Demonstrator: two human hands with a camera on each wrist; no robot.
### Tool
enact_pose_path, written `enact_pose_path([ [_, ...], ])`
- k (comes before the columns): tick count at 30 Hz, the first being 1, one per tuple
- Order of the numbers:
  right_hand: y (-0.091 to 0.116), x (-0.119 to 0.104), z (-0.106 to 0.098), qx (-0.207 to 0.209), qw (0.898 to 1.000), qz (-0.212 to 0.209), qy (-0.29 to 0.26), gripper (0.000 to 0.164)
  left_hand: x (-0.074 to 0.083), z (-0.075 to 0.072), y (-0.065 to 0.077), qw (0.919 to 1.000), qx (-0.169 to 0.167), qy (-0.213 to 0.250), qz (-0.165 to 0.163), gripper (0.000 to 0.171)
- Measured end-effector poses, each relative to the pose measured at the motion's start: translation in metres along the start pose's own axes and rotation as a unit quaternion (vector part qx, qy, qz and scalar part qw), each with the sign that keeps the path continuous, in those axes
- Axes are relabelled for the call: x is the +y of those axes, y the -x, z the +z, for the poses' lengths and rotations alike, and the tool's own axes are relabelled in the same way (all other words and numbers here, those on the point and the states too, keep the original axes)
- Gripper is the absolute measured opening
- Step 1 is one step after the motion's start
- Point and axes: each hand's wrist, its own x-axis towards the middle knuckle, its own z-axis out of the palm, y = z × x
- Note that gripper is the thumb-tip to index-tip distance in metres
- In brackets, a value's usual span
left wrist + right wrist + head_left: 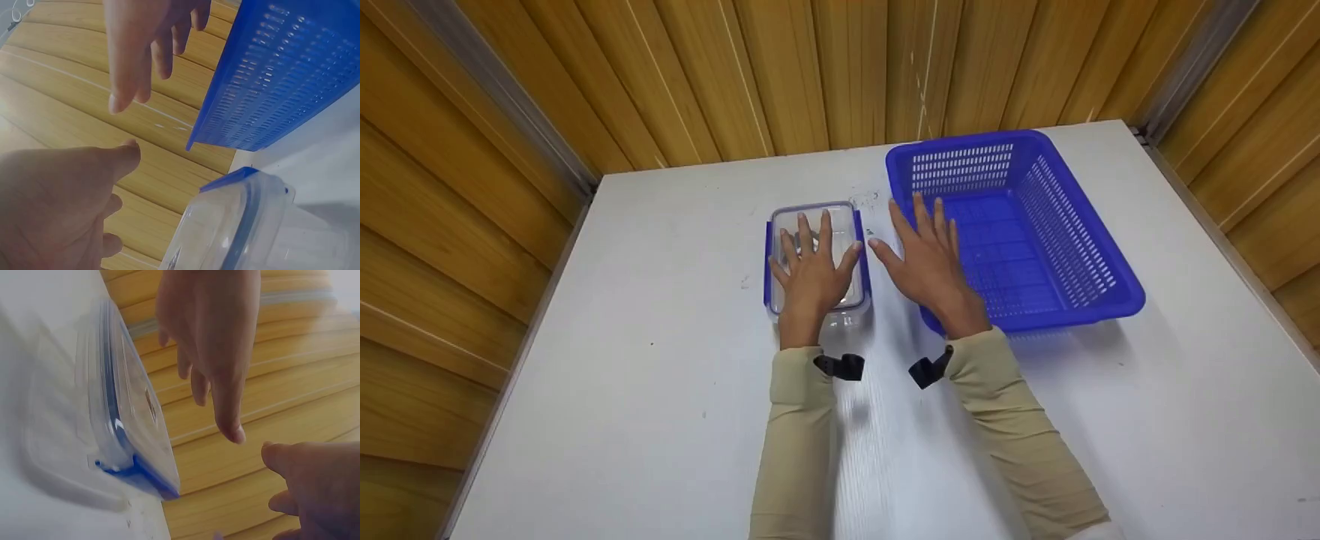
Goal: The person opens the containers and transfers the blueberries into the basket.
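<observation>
A clear lidded food container [840,292] with blue side clips lies on the white table. My left hand [814,277], fingers spread and straight, hovers over its lid; the left wrist view shows space between the hand and the container [225,225]. To the right, my right hand [926,262] is held up with spread fingers, overlapping the near left side of a blue plastic basket [1091,225] in the head view. Neither hand holds anything. Through the lid a small dark-and-light shape shows, partly hidden by the left fingers.
The white table [660,420] carries the container left of the basket, with a narrow gap between them. Yellow wood-look panels [810,75] stand behind the table and along both sides. Each wrist wears a black strap [841,367] with a small camera.
</observation>
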Motion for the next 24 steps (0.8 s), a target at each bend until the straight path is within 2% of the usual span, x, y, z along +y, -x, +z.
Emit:
enact_pose_path([
  [8, 0.002, -0.020, 0.013, 0.016, 0.999, -0.037, -0.010, 0.066, -0.018, -0.003, -0.001, 0.9985, 0.012, 0.051, -0.019, 0.079],
  [11, 0.003, -0.026, 0.019, 0.012, 0.999, -0.046, -0.009, 0.066, -0.025, -0.003, -0.001, 0.9974, 0.011, 0.061, -0.037, 0.084],
  [16, 0.005, -0.034, 0.029, -0.001, 0.998, -0.064, -0.023, 0.068, -0.037, 0.000, -0.001, 0.9942, 0.032, 0.063, -0.081, 0.087],
  [19, 0.005, -0.037, 0.034, -0.016, 0.997, -0.063, -0.044, 0.072, -0.042, 0.003, 0.000, 0.9919, 0.040, 0.061, -0.104, 0.087],
  [24, 0.007, -0.037, 0.045, -0.041, 0.994, -0.041, -0.088, 0.080, -0.048, 0.008, 0.001, 0.9886, 0.034, 0.086, -0.119, 0.085],
])
